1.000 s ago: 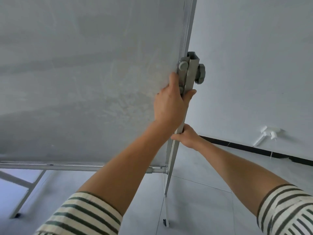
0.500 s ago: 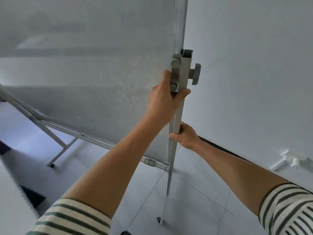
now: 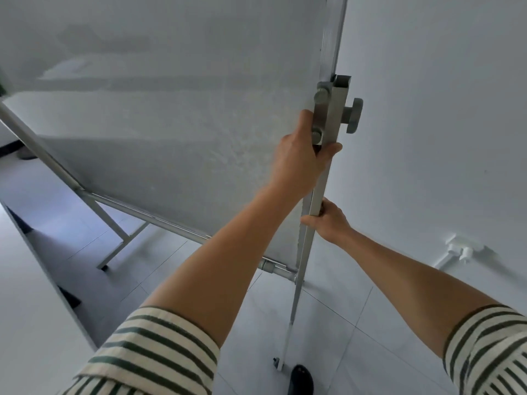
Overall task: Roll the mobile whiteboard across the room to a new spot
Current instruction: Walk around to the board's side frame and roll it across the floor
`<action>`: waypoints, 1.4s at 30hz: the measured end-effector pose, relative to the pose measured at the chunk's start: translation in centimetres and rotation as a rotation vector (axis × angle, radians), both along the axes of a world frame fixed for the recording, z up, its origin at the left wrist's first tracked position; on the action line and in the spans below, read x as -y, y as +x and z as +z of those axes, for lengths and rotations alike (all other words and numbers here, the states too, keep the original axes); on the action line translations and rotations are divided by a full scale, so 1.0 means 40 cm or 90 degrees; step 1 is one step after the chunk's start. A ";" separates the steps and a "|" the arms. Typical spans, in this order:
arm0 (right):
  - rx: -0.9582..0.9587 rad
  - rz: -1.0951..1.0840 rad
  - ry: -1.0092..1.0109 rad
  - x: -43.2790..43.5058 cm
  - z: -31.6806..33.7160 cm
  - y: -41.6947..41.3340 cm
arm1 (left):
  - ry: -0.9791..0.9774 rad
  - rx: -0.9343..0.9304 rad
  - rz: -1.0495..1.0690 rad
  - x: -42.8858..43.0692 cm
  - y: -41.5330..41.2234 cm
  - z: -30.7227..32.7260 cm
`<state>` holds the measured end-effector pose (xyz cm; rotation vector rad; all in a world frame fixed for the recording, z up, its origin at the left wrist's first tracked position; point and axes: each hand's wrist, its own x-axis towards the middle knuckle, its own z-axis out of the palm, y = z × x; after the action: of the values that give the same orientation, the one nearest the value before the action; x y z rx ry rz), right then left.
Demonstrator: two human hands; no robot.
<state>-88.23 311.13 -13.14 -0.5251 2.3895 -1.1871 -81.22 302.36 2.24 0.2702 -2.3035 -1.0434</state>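
Mobile whiteboard (image 3: 171, 124) filling the upper left of the view, broad grey face turned toward the camera, long axis running leftward and away from the near right edge, standing on a tiled floor (image 3: 336, 323) just beside a white wall (image 3: 442, 109). Near upright post (image 3: 322, 189) of the stand tall and slightly tilted, foot planted on the tiles at bottom centre with a small caster (image 3: 276, 362) beside it. Grey clamp knob (image 3: 353, 115) jutting right from the top of that post. Left hand (image 3: 299, 163) closed around the post just below the knob, thumb up along the board's edge, fingers wrapped behind. Right hand (image 3: 328, 220) lower on the same post, gripping it from the right. Striped sleeves (image 3: 154, 354) at both elbows. Dark shoe tip (image 3: 300, 380) near the caster
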 end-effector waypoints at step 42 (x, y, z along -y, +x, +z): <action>-0.009 -0.011 -0.010 -1.332 -0.024 0.312 | -0.006 0.003 -0.029 -1.333 0.316 -0.004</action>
<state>-75.77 364.41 -14.09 -0.5208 2.4030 -1.2133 -68.56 355.66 2.09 0.2182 -2.3288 -1.0549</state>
